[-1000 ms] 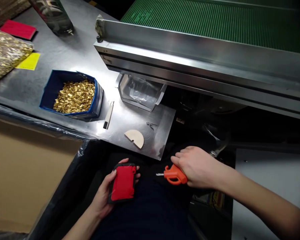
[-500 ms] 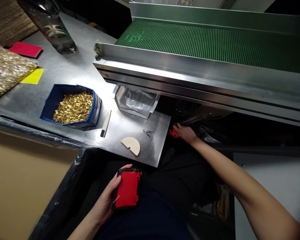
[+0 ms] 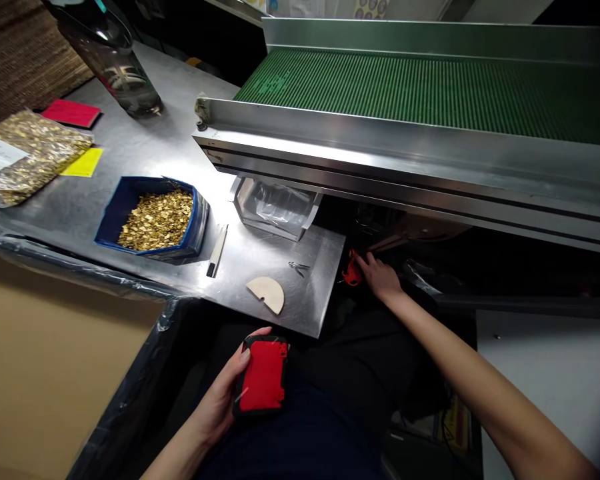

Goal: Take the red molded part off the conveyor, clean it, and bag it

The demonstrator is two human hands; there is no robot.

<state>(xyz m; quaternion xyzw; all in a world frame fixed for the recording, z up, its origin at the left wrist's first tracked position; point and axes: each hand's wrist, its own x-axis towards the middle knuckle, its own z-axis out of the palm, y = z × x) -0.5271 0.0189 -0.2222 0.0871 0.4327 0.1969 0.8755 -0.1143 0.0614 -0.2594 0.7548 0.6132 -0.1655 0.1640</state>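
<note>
In my left hand [image 3: 229,383] is a red and black case [image 3: 263,375], held low in front of my lap with the thumb on its edge. My right hand [image 3: 379,275] reaches past the right edge of the metal table, its fingertips at a small bright red object [image 3: 351,269]; whether they grip it or only touch it is hard to tell. On the table lie a cream half-disc [image 3: 267,294], small metal tweezers-like pieces [image 3: 299,267] and a white cutter [image 3: 217,251]. A blue bin [image 3: 200,217] holds many gold-coloured small parts.
A green ribbed conveyor [image 3: 380,90] with a metal side rail [image 3: 355,140] crosses above the table. Beneath it sits a clear bin [image 3: 275,207] with plastic bags. At the left are a bottle [image 3: 130,80], a bag of gold parts [image 3: 45,147], a yellow note [image 3: 83,163] and a red pad [image 3: 73,113].
The view has shifted slightly. My right hand's fingers have opened out somewhat, and more of the small red object shows beside them. My left hand still holds the case.
</note>
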